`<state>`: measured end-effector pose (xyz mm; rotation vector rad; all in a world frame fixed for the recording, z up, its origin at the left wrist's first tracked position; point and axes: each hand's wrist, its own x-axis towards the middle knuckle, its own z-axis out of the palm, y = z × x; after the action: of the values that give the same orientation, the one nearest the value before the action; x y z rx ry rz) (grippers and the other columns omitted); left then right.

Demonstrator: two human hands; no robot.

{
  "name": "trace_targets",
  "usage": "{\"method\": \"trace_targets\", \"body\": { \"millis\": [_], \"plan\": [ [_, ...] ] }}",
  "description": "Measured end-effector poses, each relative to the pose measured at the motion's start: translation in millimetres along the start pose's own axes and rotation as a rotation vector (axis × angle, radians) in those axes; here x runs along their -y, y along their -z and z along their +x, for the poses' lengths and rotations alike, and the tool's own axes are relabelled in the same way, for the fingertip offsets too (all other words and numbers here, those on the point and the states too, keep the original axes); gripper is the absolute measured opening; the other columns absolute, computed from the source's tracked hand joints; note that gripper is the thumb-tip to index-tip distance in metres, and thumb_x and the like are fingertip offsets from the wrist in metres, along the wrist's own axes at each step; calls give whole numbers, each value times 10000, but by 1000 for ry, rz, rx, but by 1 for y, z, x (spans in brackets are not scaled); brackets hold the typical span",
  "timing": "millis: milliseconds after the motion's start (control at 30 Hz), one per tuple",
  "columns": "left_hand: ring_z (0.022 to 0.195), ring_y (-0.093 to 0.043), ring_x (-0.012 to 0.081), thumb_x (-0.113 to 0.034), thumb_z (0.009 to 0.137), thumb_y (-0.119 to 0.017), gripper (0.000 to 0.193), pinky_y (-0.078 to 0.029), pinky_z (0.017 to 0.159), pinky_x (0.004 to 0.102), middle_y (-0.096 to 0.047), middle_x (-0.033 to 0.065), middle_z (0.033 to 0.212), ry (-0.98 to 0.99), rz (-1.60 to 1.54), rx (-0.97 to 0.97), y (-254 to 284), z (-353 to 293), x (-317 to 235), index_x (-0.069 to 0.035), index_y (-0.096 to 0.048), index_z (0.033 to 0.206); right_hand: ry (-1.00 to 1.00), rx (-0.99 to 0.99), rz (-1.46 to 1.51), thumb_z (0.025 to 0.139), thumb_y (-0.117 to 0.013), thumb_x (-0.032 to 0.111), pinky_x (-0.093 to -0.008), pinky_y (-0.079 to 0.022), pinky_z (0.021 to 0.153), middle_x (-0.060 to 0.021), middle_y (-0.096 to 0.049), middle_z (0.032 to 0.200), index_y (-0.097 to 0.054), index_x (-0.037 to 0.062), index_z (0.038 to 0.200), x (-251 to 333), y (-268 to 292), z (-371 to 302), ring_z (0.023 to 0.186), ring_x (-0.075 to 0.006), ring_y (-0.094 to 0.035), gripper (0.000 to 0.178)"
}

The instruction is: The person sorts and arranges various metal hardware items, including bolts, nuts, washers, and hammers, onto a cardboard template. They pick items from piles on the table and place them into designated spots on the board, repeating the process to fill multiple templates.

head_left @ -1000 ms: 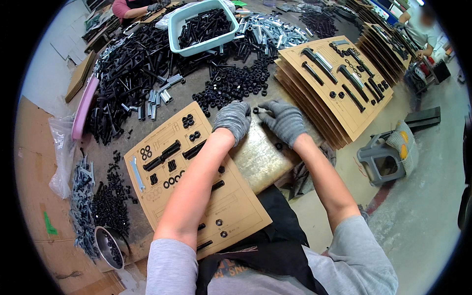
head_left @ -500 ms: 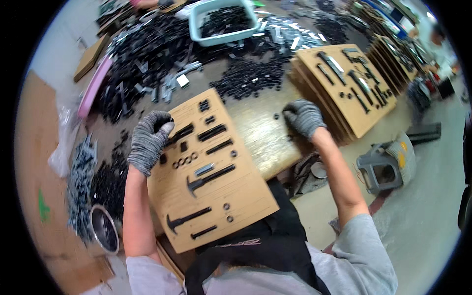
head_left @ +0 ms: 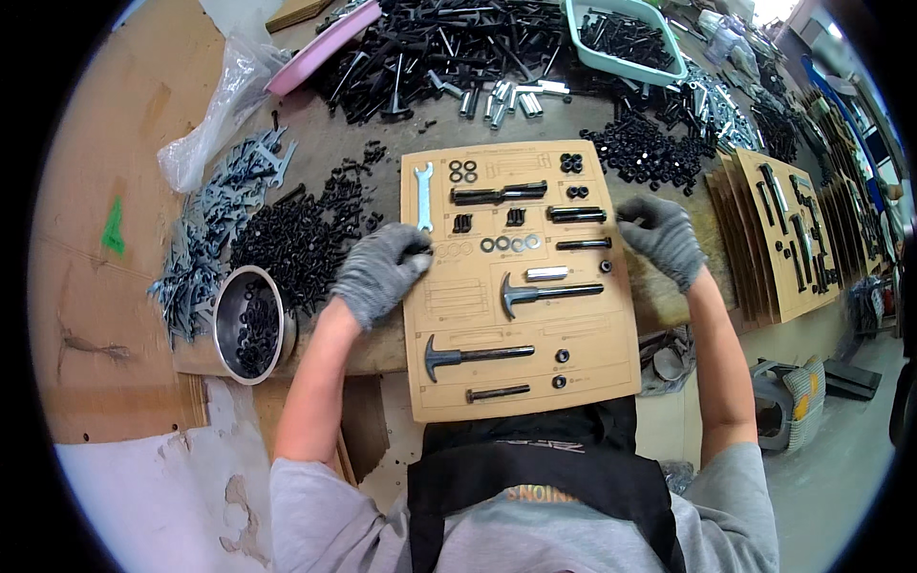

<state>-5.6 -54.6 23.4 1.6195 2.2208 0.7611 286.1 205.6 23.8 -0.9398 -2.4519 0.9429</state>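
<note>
A brown cardboard board (head_left: 473, 329) lies before me, bearing fastened or laid tools and hardware. Along its upper left is a silver open-end wrench (head_left: 424, 196); two black T-shaped pullers, the lower one (head_left: 478, 354) and the upper one (head_left: 549, 293), sit further down. Ring washers (head_left: 511, 244) form a row across the middle. My left hand (head_left: 382, 272), in a grey knit glove, is closed in a pinch over the board's left edge, below the wrench. Beside the right edge my gloved right hand (head_left: 664, 239) has its fingers curled in. What either holds is hidden.
To the left are a steel bowl (head_left: 250, 325) of black rings, a heap of small black bolts (head_left: 306, 234) and grey wrenches (head_left: 210, 215). Black nuts (head_left: 650, 148) lie beyond the board. A mint tub (head_left: 630, 67) stands behind; filled boards (head_left: 788, 229) lean at right.
My view has turned left and levelled, so the board now appears upright. My left hand has slid down the board's edge, uncovering the wrench. My right hand has come close to the board.
</note>
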Motion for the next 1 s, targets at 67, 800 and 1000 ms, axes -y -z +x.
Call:
{"method": "trace_targets", "body": {
  "millis": [67, 800, 1000],
  "plan": [
    [874, -636, 298, -171, 812, -657, 218, -508, 798, 379, -645, 142, 937, -64, 84, 12, -3, 6, -11, -42, -653, 987, 153, 103, 183, 796, -687, 145, -302, -552, 692, -105, -697, 910, -676, 25, 978, 48, -29, 4, 787, -161, -673, 218],
    [871, -623, 304, -183, 800, -677, 187, -500, 800, 393, -642, 122, 911, -67, 109, 1, -15, 15, -3, -65, -675, 946, 388, 248, -481, 871, -601, 214, -421, -523, 741, -144, -632, 894, -642, 82, 952, 122, -148, 28, 824, -324, -642, 161],
    [852, -617, 311, -177, 792, -682, 191, -497, 793, 397, -636, 125, 900, -87, 134, -39, -18, 12, 3, -69, -671, 949, 439, 222, -510, 872, -602, 213, -411, -533, 702, -151, -615, 895, -628, 69, 962, 126, -149, 27, 775, -319, -646, 172]
  ]
}}
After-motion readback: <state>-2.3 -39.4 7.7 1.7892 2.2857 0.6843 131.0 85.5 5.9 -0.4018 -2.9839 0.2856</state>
